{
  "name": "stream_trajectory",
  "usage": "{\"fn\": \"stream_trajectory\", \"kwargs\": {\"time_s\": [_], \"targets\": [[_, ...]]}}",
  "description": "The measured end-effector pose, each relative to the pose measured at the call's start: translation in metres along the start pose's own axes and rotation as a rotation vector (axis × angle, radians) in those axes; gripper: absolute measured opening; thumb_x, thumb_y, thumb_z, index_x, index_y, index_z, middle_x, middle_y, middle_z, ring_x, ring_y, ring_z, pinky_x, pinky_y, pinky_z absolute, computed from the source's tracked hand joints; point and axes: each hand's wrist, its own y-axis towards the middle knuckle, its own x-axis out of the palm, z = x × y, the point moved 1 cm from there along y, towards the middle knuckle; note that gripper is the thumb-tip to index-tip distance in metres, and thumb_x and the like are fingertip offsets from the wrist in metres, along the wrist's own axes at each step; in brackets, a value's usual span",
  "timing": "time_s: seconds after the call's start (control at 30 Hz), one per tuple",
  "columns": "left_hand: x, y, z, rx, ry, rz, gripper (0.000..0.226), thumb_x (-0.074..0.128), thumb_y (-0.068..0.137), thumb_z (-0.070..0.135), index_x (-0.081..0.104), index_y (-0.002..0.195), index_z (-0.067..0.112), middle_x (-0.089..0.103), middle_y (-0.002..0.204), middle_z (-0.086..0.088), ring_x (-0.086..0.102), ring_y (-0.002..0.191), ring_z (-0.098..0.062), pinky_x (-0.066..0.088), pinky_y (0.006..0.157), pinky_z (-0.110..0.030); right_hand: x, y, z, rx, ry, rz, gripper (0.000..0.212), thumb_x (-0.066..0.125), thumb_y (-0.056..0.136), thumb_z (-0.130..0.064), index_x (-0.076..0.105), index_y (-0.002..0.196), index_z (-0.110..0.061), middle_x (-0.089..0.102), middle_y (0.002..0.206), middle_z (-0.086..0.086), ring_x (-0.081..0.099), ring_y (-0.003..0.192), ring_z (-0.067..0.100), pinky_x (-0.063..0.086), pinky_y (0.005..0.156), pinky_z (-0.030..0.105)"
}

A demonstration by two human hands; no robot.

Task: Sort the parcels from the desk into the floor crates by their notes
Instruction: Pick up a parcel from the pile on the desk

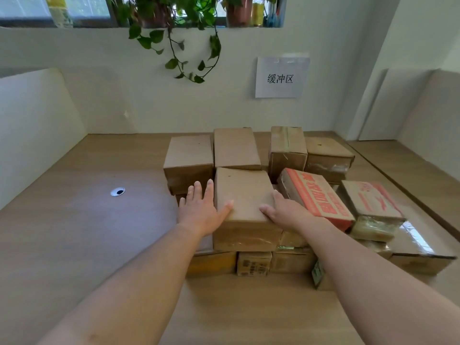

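Observation:
Several brown cardboard parcels are stacked on the wooden desk (249, 307). A plain brown parcel (242, 192) sits on top at the front middle. My left hand (202, 209) lies against its left side, fingers straight, thumb on its top edge. My right hand (281, 210) lies against its right side, thumb on the top front corner. To its right a parcel with red print (321, 195) leans tilted, and another red-printed parcel (371, 199) sits further right. No notes or floor crates are in view.
More plain parcels (236, 148) stand behind, up to the white wall. A paper sign (280, 78) hangs on the wall, with a trailing plant (189, 46) above. White partitions flank the desk. A round cable hole (117, 192) is at the left.

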Motion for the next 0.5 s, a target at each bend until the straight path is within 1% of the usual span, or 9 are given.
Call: {"fn": "stream_trajectory", "kwargs": {"time_s": [0.07, 0.1, 0.17, 0.2, 0.27, 0.33, 0.37, 0.43, 0.5], "targets": [[0.000, 0.006, -0.001, -0.055, -0.172, -0.101, 0.088, 0.035, 0.092, 0.068, -0.008, 0.154, 0.023, 0.007, 0.163, -0.010, 0.014, 0.148, -0.030, 0.022, 0.115, -0.048, 0.000, 0.008, 0.000, 0.026, 0.059, -0.009, 0.065, 0.041, 0.100, -0.047, 0.017, 0.150, -0.012, 0.049, 0.139, 0.014, 0.055, 0.117, 0.026, 0.043, 0.087, 0.032], [-0.001, 0.008, -0.002, -0.096, -0.295, -0.156, 0.090, 0.040, 0.092, 0.066, -0.006, 0.155, 0.022, 0.016, 0.161, -0.011, 0.024, 0.145, -0.031, 0.029, 0.112, -0.048, -0.001, 0.012, -0.001, 0.048, 0.086, -0.010, 0.068, 0.043, 0.099, -0.048, 0.017, 0.151, -0.012, 0.046, 0.143, 0.013, 0.053, 0.121, 0.027, 0.042, 0.087, 0.031], [-0.002, 0.008, 0.001, -0.169, -0.540, -0.238, 0.088, 0.049, 0.093, 0.057, 0.002, 0.155, 0.016, 0.030, 0.155, -0.012, 0.040, 0.134, -0.027, 0.039, 0.104, -0.043, -0.002, 0.018, -0.001, 0.086, 0.131, -0.018, 0.070, 0.047, 0.097, -0.049, 0.022, 0.151, -0.011, 0.042, 0.146, 0.012, 0.049, 0.126, 0.027, 0.041, 0.089, 0.031], [-0.002, 0.008, 0.004, -0.183, -0.620, -0.254, 0.082, 0.051, 0.094, 0.052, 0.009, 0.154, 0.014, 0.035, 0.152, -0.011, 0.045, 0.125, -0.023, 0.043, 0.096, -0.037, -0.002, 0.020, -0.001, 0.098, 0.143, -0.021, 0.070, 0.048, 0.097, -0.049, 0.024, 0.150, -0.010, 0.042, 0.147, 0.012, 0.048, 0.126, 0.027, 0.041, 0.090, 0.031], [-0.001, 0.007, 0.007, -0.188, -0.716, -0.247, 0.069, 0.054, 0.096, 0.041, 0.022, 0.151, 0.014, 0.042, 0.146, -0.010, 0.046, 0.108, -0.017, 0.043, 0.081, -0.028, -0.001, 0.021, -0.001, 0.102, 0.165, -0.019, 0.069, 0.052, 0.095, -0.049, 0.029, 0.148, -0.010, 0.044, 0.144, 0.011, 0.049, 0.124, 0.026, 0.040, 0.087, 0.029], [0.000, 0.005, 0.007, -0.188, -0.763, -0.230, 0.065, 0.056, 0.096, 0.033, 0.025, 0.150, 0.015, 0.043, 0.144, -0.010, 0.047, 0.110, -0.019, 0.042, 0.079, -0.026, -0.001, 0.018, -0.001, 0.087, 0.196, -0.011, 0.069, 0.057, 0.093, -0.047, 0.031, 0.146, -0.010, 0.045, 0.142, 0.010, 0.049, 0.122, 0.025, 0.039, 0.084, 0.028], [-0.001, 0.004, 0.006, -0.192, -0.774, -0.224, 0.068, 0.059, 0.095, 0.030, 0.023, 0.151, 0.016, 0.043, 0.145, -0.010, 0.047, 0.113, -0.021, 0.042, 0.078, -0.026, -0.001, 0.015, 0.000, 0.078, 0.216, -0.009, 0.071, 0.060, 0.091, -0.045, 0.031, 0.146, -0.011, 0.045, 0.143, 0.010, 0.048, 0.124, 0.025, 0.038, 0.085, 0.028], [-0.001, 0.000, 0.002, -0.206, -0.800, -0.226, 0.084, 0.065, 0.090, 0.027, 0.011, 0.154, 0.020, 0.040, 0.147, -0.011, 0.047, 0.119, -0.026, 0.045, 0.080, -0.031, -0.002, 0.007, 0.001, 0.045, 0.272, -0.003, 0.072, 0.066, 0.088, -0.042, 0.033, 0.145, -0.013, 0.044, 0.144, 0.008, 0.047, 0.127, 0.026, 0.040, 0.092, 0.030], [-0.004, -0.010, -0.001, -0.208, -0.823, -0.240, 0.097, 0.070, 0.084, 0.023, 0.003, 0.155, 0.026, 0.040, 0.145, -0.011, 0.047, 0.122, -0.029, 0.047, 0.091, -0.039, -0.002, -0.001, 0.001, 0.002, 0.331, 0.016, 0.069, 0.067, 0.088, -0.042, 0.035, 0.143, -0.016, 0.046, 0.142, 0.006, 0.048, 0.126, 0.026, 0.045, 0.098, 0.036]]}}
